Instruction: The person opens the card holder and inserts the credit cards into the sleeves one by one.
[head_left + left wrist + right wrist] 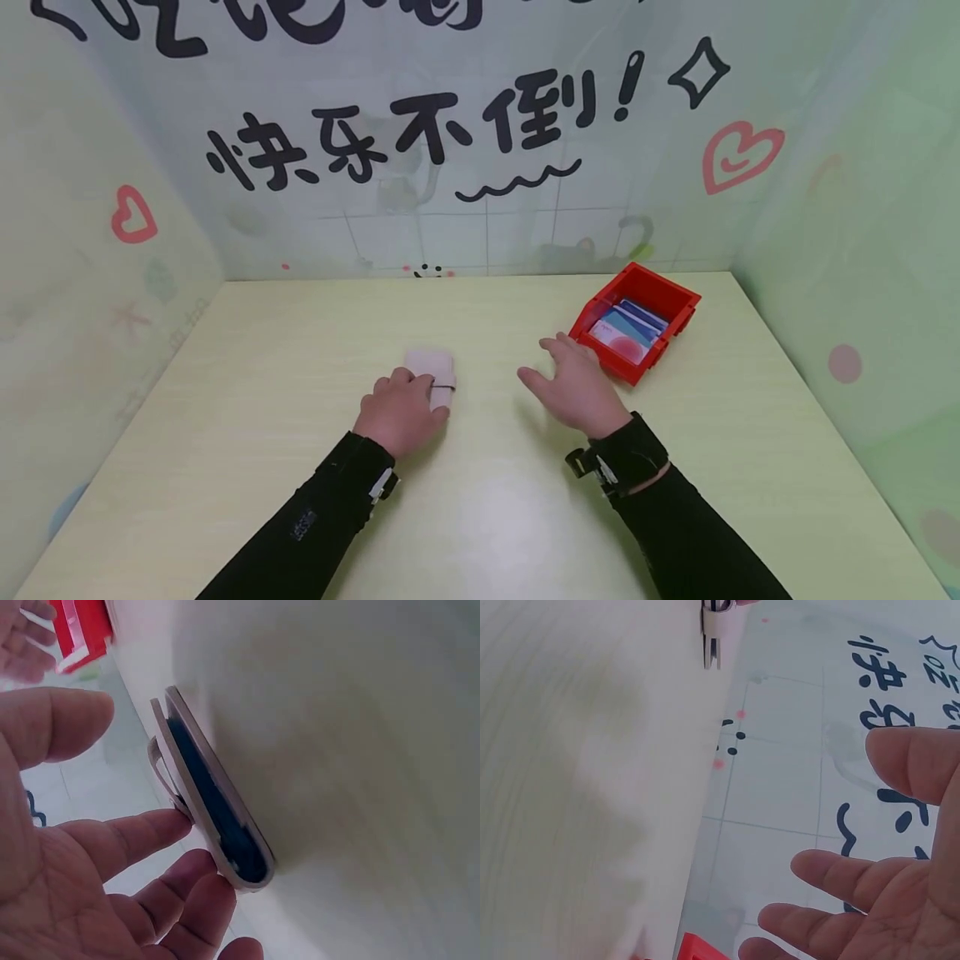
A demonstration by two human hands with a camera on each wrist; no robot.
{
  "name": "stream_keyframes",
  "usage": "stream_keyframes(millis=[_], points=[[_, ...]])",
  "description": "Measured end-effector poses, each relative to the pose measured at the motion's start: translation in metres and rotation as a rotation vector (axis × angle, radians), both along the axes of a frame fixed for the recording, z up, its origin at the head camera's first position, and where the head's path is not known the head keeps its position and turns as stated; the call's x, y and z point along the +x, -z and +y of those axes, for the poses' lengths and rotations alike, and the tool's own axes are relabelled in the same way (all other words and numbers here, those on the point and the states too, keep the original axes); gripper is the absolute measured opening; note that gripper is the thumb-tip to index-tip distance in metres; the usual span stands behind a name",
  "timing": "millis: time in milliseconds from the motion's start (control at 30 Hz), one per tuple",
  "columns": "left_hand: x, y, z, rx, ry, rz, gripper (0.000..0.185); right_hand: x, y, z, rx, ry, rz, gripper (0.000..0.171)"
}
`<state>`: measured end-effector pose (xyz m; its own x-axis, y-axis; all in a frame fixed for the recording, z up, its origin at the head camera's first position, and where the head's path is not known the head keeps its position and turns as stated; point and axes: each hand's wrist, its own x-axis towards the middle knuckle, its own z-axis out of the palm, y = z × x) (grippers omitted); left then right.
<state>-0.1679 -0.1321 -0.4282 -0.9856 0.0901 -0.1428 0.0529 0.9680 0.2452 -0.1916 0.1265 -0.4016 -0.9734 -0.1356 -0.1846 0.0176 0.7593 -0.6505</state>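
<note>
**Two hands on a pale table, one at a pink card holder**

Two hands show in the head view, low in the centre of the frame. The left hand lies on the near end of a small pink card holder lying flat on the cream table, its fingers bent over the holder's edge and touching it. The right hand hovers right of centre with fingers relaxed and spread, holding nothing; its fingertips are just beside a red bin of cards in the right middle of the frame.

From the left wrist view, the card holder fills the centre, a dark blue interior showing between its pink shells. The left hand occupies the lower left, fingers gently curved, one fingertip touching the holder's strap. The red bin sits in the upper left corner.

From the right wrist view, the right hand fills the lower right, fingers apart and straight, nothing in them. The card holder peeks in at the top edge; a corner of the red bin shows at the bottom.
</note>
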Motion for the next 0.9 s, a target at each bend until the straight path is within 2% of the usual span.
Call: stream_keyframes(millis=[233,467,733,833,900], points=[[0.016,0.004,0.029,0.035,0.07,-0.008,0.059,0.006,-0.002,-0.006,0.017,-0.01,0.041,0.07],[0.027,0.003,0.049,0.083,0.165,-0.002,0.054,0.011,0.004,-0.015,0.084,-0.052,0.066,0.06],[0.032,0.007,0.062,0.266,0.291,-0.047,0.048,0.014,0.012,-0.023,0.141,-0.145,0.06,0.039],[0.031,0.009,0.062,0.336,0.299,-0.068,0.044,0.015,0.016,-0.024,0.165,-0.18,0.071,0.034],[0.03,0.01,0.061,0.385,0.278,-0.072,0.041,0.016,0.018,-0.025,0.179,-0.205,0.086,0.03]])
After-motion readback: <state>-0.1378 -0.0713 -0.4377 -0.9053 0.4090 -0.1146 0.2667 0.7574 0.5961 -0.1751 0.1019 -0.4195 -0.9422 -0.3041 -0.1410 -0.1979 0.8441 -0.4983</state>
